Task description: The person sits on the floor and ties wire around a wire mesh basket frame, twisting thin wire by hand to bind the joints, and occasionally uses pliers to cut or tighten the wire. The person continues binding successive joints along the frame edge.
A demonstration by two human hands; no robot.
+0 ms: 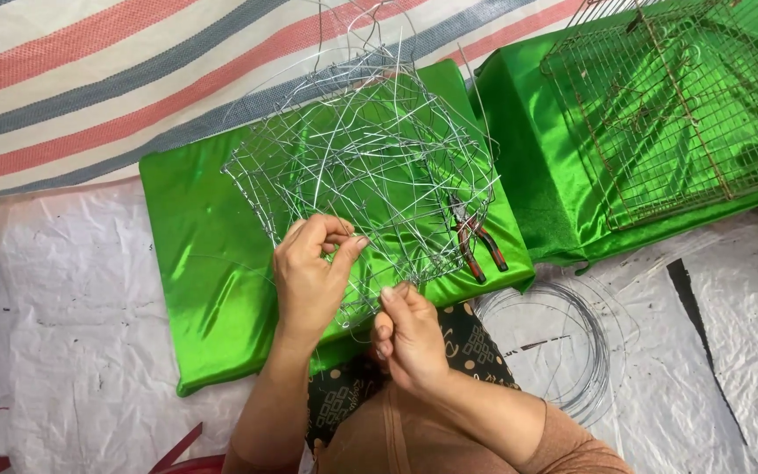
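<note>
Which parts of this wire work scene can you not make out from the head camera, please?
- Head view: left hand fingertips curl into the wire frame; the exact strand pinched is too thin to tell.
- Right hand grip: its own knuckles hide it.
- Pliers: jaws blurred behind mesh.
- Wire cage: cut off by the top and right edges.

Both hands, left hand (309, 272) and right hand (410, 338), pinch a tangled silver wire frame (366, 162). The frame rests on a shiny green cushion (195, 237), beside red-handled pliers (477, 241).

hands: 2, left hand (307, 276), right hand (410, 338)
wire mesh frame (361, 162): 1
pliers (475, 239): 1
green cushions: 2, near cushion (199, 263), far cushion (528, 149)
rusty cage (668, 105): 1
wire coil (563, 347): 1
</note>
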